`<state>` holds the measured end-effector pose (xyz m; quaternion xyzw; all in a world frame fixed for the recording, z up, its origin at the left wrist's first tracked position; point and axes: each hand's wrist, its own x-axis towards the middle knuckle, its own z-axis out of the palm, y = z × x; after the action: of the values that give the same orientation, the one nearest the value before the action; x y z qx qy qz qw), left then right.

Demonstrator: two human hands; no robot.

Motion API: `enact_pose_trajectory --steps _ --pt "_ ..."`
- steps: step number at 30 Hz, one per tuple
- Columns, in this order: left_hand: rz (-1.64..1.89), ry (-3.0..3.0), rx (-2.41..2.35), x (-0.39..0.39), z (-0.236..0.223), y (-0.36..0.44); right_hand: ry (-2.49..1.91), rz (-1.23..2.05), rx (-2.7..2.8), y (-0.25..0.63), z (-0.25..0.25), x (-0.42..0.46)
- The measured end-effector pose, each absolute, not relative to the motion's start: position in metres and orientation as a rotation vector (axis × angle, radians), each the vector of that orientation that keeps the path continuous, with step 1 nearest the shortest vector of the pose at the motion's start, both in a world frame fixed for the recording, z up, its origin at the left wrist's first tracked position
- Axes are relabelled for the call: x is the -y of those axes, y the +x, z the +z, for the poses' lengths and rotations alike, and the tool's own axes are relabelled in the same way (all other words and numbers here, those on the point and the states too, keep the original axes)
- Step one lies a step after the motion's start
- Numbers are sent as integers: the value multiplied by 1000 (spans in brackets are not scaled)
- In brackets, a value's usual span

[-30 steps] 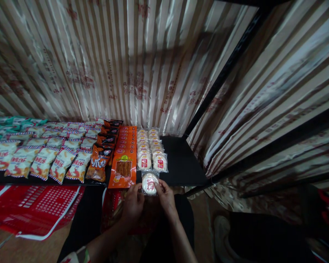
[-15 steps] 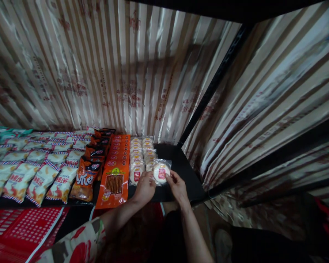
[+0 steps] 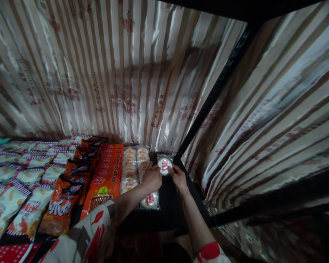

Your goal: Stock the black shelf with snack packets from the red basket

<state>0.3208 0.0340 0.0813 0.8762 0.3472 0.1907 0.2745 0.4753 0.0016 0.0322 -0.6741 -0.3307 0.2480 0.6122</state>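
Clear plastic wrapped the round white snack packet (image 3: 165, 165), which was held over the far right part of the black shelf (image 3: 174, 208), just right of two rows of similar packets (image 3: 129, 168) and near the dark post (image 3: 208, 104). Whether its underside met the shelf could not be made out. The right hand (image 3: 179, 178) pinched its lower right side, thumb on the red label. The left hand (image 3: 151, 179) had its fingers bent at the opposite side; whether they gripped the wrapper or only steadied it, I could not tell. Below that hand lay the nearest packet (image 3: 150, 200) of the right-hand row.

The held packet was probably very light, its film slick and loose, the pale disc inside likely stiff and brittle. The rim or wrapper margin seemed the best hold, with light fingertips; squeezing its middle might crack it.
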Motion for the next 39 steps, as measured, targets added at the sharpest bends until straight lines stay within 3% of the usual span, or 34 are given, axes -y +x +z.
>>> enact_pose_trajectory --steps 15,31,39 --pt "353 2392 -1051 -82 64 351 -1724 465 812 503 -6 -77" --pt "385 2426 -1107 -99 52 348 -1968 265 909 488 2 -106" --pt "172 2478 -1143 -99 58 347 -2205 242 1084 488 2 -104"
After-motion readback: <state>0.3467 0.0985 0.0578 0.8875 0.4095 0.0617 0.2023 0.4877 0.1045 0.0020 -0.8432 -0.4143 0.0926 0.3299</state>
